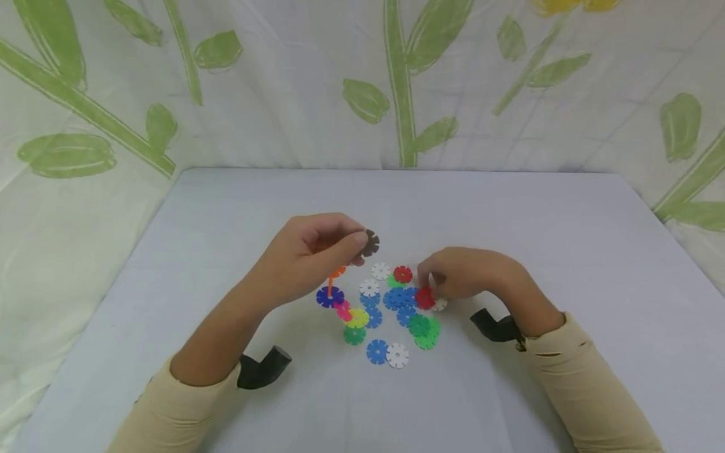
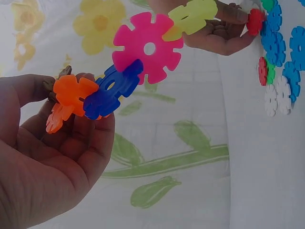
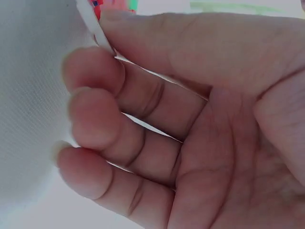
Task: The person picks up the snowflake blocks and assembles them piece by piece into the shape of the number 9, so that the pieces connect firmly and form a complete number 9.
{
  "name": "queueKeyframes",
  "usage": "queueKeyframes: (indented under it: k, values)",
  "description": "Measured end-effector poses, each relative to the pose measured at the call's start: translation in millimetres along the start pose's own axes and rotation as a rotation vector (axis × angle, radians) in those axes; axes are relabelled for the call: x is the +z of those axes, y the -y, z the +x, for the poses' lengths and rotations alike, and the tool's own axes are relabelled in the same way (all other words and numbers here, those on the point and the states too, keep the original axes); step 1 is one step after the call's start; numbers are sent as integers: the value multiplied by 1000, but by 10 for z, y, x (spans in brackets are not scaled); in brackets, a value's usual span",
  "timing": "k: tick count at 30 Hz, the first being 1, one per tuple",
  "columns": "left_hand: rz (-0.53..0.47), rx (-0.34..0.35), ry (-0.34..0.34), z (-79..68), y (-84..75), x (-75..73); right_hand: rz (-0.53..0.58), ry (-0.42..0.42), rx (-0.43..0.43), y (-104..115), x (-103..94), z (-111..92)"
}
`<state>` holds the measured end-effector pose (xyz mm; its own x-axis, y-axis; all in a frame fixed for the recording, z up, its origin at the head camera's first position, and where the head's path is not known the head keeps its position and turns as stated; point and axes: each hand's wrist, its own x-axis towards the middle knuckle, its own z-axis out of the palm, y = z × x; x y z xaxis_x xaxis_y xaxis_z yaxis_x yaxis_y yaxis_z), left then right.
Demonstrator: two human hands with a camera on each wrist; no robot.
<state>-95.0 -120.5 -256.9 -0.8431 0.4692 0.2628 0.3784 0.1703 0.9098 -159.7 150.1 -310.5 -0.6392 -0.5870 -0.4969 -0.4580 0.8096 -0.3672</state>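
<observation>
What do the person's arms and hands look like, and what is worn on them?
The left hand and right hand are bare. The left sleeve and right sleeve are beige and wrinkled. A black, bent piece juts out near each cuff.

The multicoloured notched-disc chain [image 2: 129,47], slotted together, slants.

Downward head view, close-up wrist views
</observation>
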Motion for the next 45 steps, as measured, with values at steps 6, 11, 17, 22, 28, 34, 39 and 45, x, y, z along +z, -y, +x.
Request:
queueKeyframes:
  k: [6, 11, 17, 22, 28, 34, 39, 45]
  values:
    - [13, 2, -5, 6, 11, -15, -15, -42, -11, -16, -20, -7]
    - [17, 2, -8, 6, 29, -25, -13, -67, 27, 20, 4, 30]
    - [16, -1, -9, 1, 23, -33, -1, -34, -1, 141, 97, 93]
    - [30, -37, -10, -2, 12, -40, -24, -22, -49, 187, 131, 101]
    - [82, -46, -4, -6, 18, -31, 91, -29, -250, 153, 40, 12]
    - [222, 59, -18, 4, 55, -23, 374, -242, -547, 189, -98, -146]
    - [269, 142, -54, 13, 76, -15, 644, -385, -704, 288, -128, -226]
    - [377, 186, -86, 5, 42, 7, 812, -419, -703, 349, -122, -299]
